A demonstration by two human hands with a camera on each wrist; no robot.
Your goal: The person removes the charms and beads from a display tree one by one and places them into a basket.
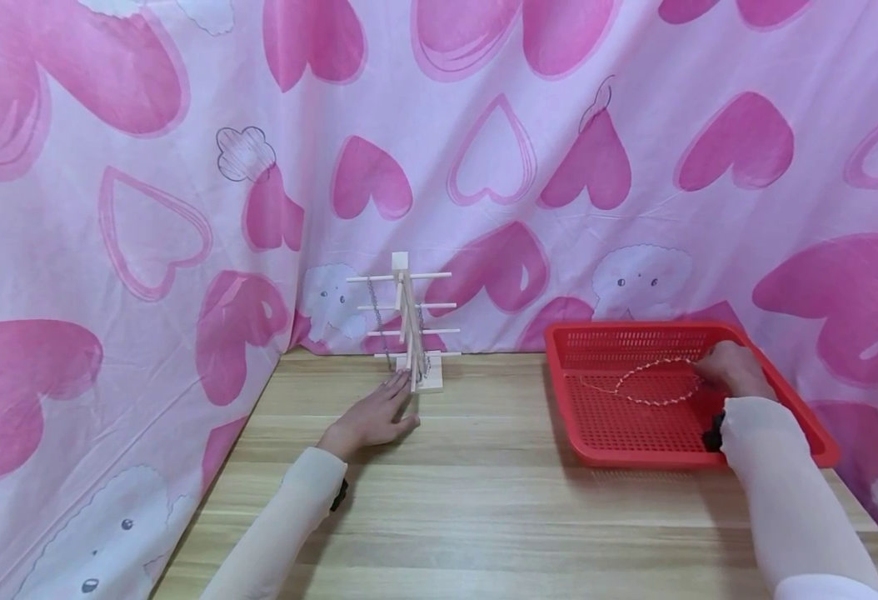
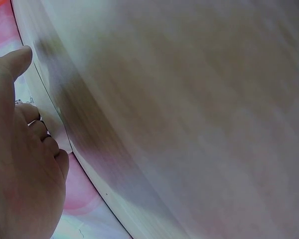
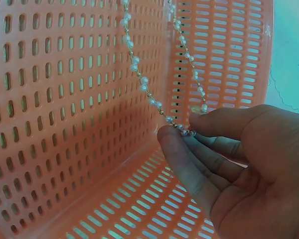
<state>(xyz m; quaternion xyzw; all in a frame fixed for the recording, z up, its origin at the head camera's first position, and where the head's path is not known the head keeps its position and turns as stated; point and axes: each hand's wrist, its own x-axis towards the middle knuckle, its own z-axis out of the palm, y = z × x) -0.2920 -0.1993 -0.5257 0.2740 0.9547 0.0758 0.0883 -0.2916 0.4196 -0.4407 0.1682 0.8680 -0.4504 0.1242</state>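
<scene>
In the head view, a beaded necklace [image 1: 656, 403] lies looped in the red plastic basket [image 1: 581, 457]. Small white pearl-like beads and gold beads show on the necklace [image 3: 144, 82] in the right wrist view. Thumb and fingers of my right hand [image 1: 735, 369] pinch one end of that loop. At the left, a wooden stand [image 1: 400, 265] with several crosswise rods bears thin silvery chains [image 1: 376, 308]. My left hand [image 1: 375, 419] lies palm down with extended fingers at the stand's base; the fingertips appear to touch it.
The wood-grain table [image 1: 484, 500] runs up to a pink heart-patterned cloth [image 1: 469, 150] behind and at the left. Raised, slotted walls surround the basket. The stand's rods stick out on both sides.
</scene>
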